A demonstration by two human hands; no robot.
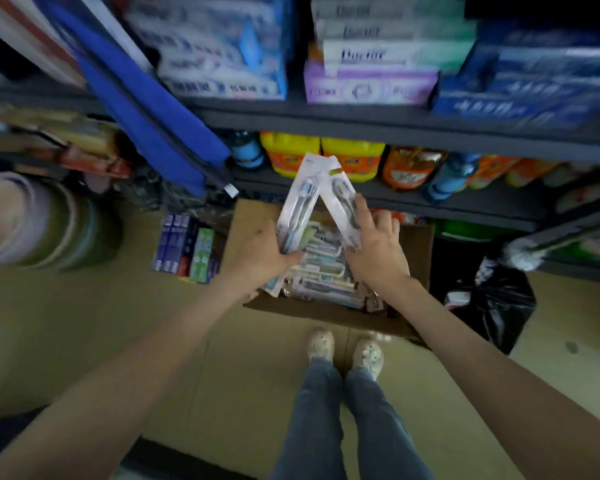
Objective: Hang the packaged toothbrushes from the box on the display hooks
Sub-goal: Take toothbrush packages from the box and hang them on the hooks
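Observation:
A brown cardboard box (418, 251) stands on the floor in front of me, filled with several packaged toothbrushes (321, 268). My left hand (262, 252) grips one white toothbrush pack (300, 199) by its lower part, its top tilted up to the right. My right hand (378, 244) holds a second toothbrush pack (342, 202) that leans up to the left. The two pack tops meet above the box. No display hooks show in the head view.
Dark shelves (395, 123) rise behind the box, with toothpaste cartons (371, 81) above and detergent bottles (354, 161) below. More toothpaste boxes (187, 249) lie on the floor at left. A black bag (499, 303) sits at right. My shoes (345, 351) stand near the box.

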